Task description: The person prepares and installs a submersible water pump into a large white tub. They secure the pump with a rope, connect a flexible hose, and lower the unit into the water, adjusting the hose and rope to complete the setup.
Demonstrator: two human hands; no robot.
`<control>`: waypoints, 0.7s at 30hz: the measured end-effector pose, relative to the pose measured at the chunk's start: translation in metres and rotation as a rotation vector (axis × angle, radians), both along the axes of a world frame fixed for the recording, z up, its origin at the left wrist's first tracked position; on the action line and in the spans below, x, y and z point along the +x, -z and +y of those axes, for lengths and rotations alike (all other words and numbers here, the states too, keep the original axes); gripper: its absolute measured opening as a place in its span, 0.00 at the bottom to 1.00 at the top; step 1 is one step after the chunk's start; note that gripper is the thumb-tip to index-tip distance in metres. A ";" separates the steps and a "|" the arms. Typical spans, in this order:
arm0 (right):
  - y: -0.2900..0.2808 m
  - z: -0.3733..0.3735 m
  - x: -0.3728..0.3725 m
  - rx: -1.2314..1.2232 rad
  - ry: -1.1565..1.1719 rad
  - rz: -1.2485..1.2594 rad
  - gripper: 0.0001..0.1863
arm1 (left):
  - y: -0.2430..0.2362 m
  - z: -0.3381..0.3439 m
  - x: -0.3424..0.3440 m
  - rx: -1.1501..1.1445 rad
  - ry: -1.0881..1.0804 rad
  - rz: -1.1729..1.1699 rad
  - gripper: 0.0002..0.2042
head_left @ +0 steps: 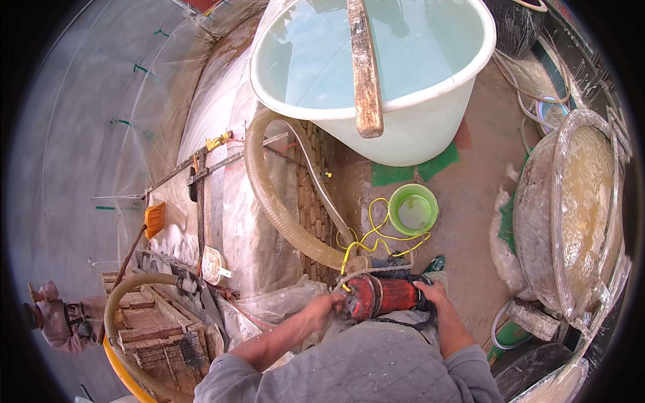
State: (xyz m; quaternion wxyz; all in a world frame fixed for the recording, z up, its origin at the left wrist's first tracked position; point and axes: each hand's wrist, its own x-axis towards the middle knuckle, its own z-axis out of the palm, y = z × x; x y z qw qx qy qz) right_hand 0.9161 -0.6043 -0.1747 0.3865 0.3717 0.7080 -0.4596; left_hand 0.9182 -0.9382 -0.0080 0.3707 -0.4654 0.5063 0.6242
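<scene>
A red, cylindrical submersible pump (391,296) with dark ends lies across in front of my body, held between both hands. My left hand (326,306) is closed round its left end, where a yellow cord (345,269) is attached. At the other end, the fingers of my right hand (433,294) wrap over the dark part. Just beyond the pump, a thick ribbed tan hose (274,201) runs in beside it and loops up toward the large tub; its joint with the pump is partly hidden. The yellow cord trails in loose loops over the floor ahead.
A big white tub (430,107) of water has a worn wooden plank (366,74) across it. Nearby stands a green bucket (430,213). A round basin (537,208) of murky liquid is at right. Left are an orange shovel (154,220), a white scoop (213,267) and another person (64,322).
</scene>
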 end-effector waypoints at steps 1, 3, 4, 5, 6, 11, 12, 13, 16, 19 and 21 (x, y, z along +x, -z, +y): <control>-0.001 0.001 0.000 -0.032 -0.009 -0.006 0.49 | 0.001 0.000 0.000 -0.011 -0.009 -0.003 0.06; -0.001 0.003 -0.001 -0.062 0.003 0.002 0.49 | 0.000 0.002 -0.001 -0.010 -0.009 0.012 0.06; 0.000 0.005 -0.001 -0.055 -0.024 -0.006 0.51 | 0.000 0.003 -0.002 -0.027 0.001 0.003 0.07; 0.003 0.004 -0.002 -0.041 -0.043 -0.012 0.53 | -0.002 0.003 -0.003 -0.026 0.017 0.009 0.08; 0.006 0.005 -0.001 -0.021 -0.056 -0.027 0.55 | -0.004 0.005 -0.004 -0.045 0.034 0.000 0.09; 0.020 0.007 0.003 -0.053 -0.056 -0.018 0.53 | -0.010 0.010 -0.008 0.009 -0.077 -0.040 0.06; 0.021 0.007 0.003 -0.044 -0.059 -0.018 0.53 | -0.010 0.011 -0.008 0.000 -0.070 -0.041 0.06; 0.021 0.008 0.003 -0.034 -0.063 -0.029 0.53 | -0.009 0.011 -0.008 -0.014 -0.067 -0.043 0.06; 0.017 0.009 0.003 -0.054 -0.054 -0.027 0.54 | -0.003 0.009 -0.006 -0.008 -0.062 -0.035 0.06; 0.014 0.009 0.003 -0.026 -0.056 -0.016 0.54 | 0.003 0.005 -0.004 0.007 -0.060 -0.034 0.06; 0.016 0.009 0.005 -0.047 -0.045 -0.023 0.53 | 0.006 0.004 -0.003 0.001 -0.061 -0.039 0.06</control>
